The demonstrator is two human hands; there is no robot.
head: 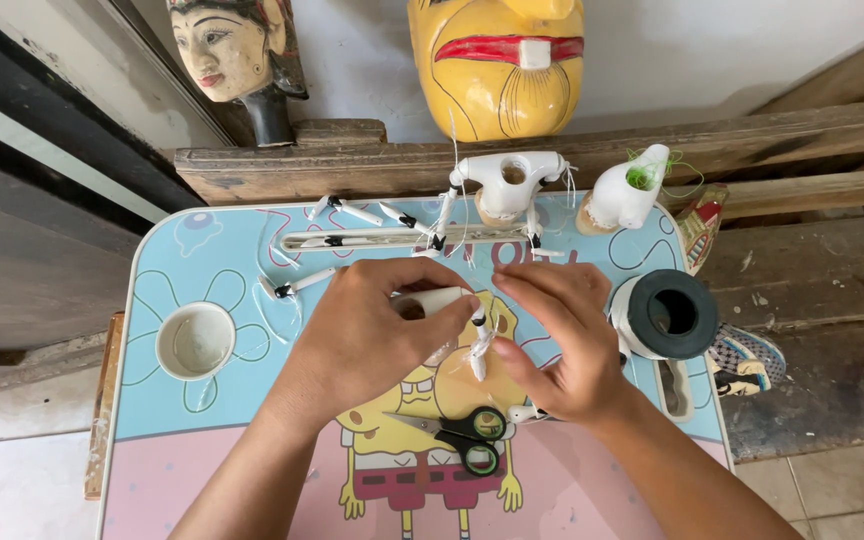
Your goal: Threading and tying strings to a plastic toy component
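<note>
The left hand [367,325] has its fingers closed around a white stick [439,300], held just above the middle of the desk [152,440]. The right hand [562,340] pinches a jointed white piece [479,352] hanging from it, with scissors [467,438] lying just below.

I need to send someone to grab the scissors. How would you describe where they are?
Start from the small cartoon-printed table. Just below the person's left hand and right hand, near the table's middle, lie the scissors. Their black-and-green handles set them apart from the white puppet parts around.
</note>
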